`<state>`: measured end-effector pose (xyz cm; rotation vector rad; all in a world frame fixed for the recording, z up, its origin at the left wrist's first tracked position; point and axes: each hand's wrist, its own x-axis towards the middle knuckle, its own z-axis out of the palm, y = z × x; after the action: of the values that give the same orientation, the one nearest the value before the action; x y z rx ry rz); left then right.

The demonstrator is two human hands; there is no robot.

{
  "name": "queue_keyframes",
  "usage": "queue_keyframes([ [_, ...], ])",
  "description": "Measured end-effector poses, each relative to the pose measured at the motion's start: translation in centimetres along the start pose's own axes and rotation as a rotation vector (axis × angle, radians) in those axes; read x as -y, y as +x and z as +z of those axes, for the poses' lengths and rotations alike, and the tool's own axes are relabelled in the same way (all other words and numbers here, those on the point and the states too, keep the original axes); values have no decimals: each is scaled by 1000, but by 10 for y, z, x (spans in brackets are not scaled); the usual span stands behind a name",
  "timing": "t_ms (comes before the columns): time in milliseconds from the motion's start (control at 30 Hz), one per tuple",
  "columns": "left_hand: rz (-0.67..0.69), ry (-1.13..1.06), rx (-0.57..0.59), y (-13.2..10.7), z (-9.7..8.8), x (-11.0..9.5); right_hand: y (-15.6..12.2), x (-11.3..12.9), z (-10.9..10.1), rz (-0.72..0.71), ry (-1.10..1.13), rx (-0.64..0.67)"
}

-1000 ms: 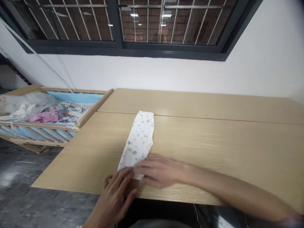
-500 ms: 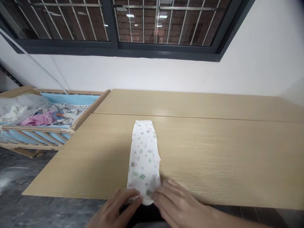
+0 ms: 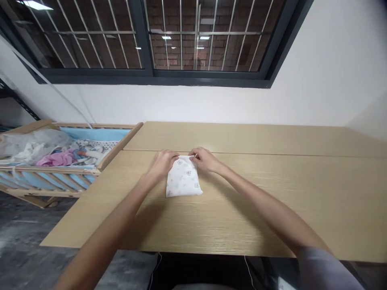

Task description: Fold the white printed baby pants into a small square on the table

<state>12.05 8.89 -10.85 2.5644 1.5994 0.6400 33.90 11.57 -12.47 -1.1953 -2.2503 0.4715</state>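
A pair of white baby pants point(image 3: 184, 179) with a small pale print lies on the wooden table, doubled over into a short, roughly square bundle. At its far left corner, my left hand point(image 3: 165, 162) is closed on the cloth, thumb and fingertips at the edge. My right hand point(image 3: 205, 160) pinches the far right corner the same way. The far edge of the cloth runs between both hands. The near fold lies flat on the wood, wider than the far edge.
The pale wooden table point(image 3: 272, 201) has a seam across its back part. To the left stands a wooden crib point(image 3: 104, 159) with blue lining, holding a pink cloth point(image 3: 57, 158), other clothes and a clear plastic bag point(image 3: 39, 139). A barred window point(image 3: 151, 76) is in the wall behind.
Both hands have moved from the table's near edge to the far end of the pants, carrying the near end over. The long strip is now about half its length. The view has tilted up slightly.
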Motion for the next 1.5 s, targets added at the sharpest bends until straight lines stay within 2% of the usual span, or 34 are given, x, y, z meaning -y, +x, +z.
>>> queue_keyframes([
  [133, -63, -11, 41, 31, 33, 16, 29, -33, 23, 87, -83, 49],
  [200, -94, 10, 44, 36, 42, 18, 34, -40, 31, 92, -87, 74],
  [267, -113, 48, 14, 31, 44, 11, 35, -41, 34, 102, -97, 75],
  [367, -106, 109, -41, -1, 42, -14, 26, -29, 32, 54, -132, 7],
  [433, -80, 148, -33, -36, 45, -36, 14, -12, 30, -85, -149, 5],
  [533, -42, 308, 23, -90, 57, -61, -9, 15, 29, -355, -130, 181],
  [600, -29, 393, 69, -114, 67, -68, -22, 28, 35, -484, -93, 340],
  [700, -25, 406, 102, -129, 79, -67, -30, 32, 52, -570, -39, 512],
  [833, -31, 408, 63, -130, 86, -61, -23, 16, 74, -499, -67, 635],
  [933, -17, 450, 53, -131, 88, -57, -8, -2, 81, -421, -138, 622],
  [1067, -38, 451, 53, -132, 89, -54, 21, -32, 76, -354, -230, 540],
  [1233, -49, 389, 125, -129, 85, -54, 49, -62, 69, -336, -270, 455],
  [1367, -29, 364, 194, -125, 74, -49, 46, -54, 67, -327, -287, 400],
  [1500, 84, 258, 256, -116, 53, -37, 19, -20, 48, -310, -309, 268],
])
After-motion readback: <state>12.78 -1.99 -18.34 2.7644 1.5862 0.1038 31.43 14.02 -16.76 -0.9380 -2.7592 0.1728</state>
